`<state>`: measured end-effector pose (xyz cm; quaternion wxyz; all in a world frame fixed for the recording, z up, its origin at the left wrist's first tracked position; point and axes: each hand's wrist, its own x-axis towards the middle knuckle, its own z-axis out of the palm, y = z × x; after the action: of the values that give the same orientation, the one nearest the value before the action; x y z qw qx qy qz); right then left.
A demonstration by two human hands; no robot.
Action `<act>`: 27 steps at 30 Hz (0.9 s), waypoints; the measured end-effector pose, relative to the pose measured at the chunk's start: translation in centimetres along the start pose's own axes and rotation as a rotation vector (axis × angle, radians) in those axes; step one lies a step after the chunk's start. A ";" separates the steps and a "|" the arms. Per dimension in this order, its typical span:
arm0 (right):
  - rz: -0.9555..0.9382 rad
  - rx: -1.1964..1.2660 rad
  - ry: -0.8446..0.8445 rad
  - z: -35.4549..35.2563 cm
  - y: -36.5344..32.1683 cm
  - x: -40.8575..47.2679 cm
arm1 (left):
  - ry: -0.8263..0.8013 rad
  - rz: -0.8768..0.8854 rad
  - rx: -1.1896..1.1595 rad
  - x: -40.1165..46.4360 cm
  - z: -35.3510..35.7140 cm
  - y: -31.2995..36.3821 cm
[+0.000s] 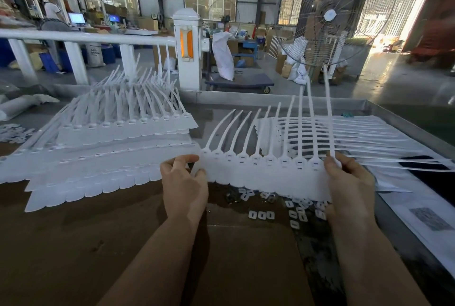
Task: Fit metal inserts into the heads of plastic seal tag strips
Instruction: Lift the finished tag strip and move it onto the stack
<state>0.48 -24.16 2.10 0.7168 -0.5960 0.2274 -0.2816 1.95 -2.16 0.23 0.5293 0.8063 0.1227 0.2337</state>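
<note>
A joined strip of white plastic seal tags (261,170) hangs just above the table, its tails curving up and away. My left hand (184,187) pinches its left end and my right hand (349,182) grips its right end. Each head on the strip shows a small dark slot. Below the strip, several small white and metal inserts (293,209) lie scattered on the dark table.
A big stack of tag strips (103,157) lies at the left on brown cardboard. More strips (369,140) lie flat at the right, over printed paper sheets (418,217). A metal table rim (246,97) runs along the back; a large fan (330,14) stands beyond.
</note>
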 end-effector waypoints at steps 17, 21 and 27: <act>-0.097 0.079 0.261 -0.4 1.0 0.9 | -0.032 0.033 0.058 -0.1 0.0 -0.3; -0.076 0.038 0.296 -0.6 1.4 1.6 | -0.040 0.030 0.090 -0.2 0.1 -0.1; -0.076 -0.125 0.281 -0.6 2.3 2.5 | -0.057 0.026 0.110 -0.2 0.1 -0.2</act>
<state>2.25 -26.01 -0.22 0.6283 -0.6022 0.3200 -0.3745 1.89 -2.24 -0.07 0.4843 0.8422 0.1098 0.2101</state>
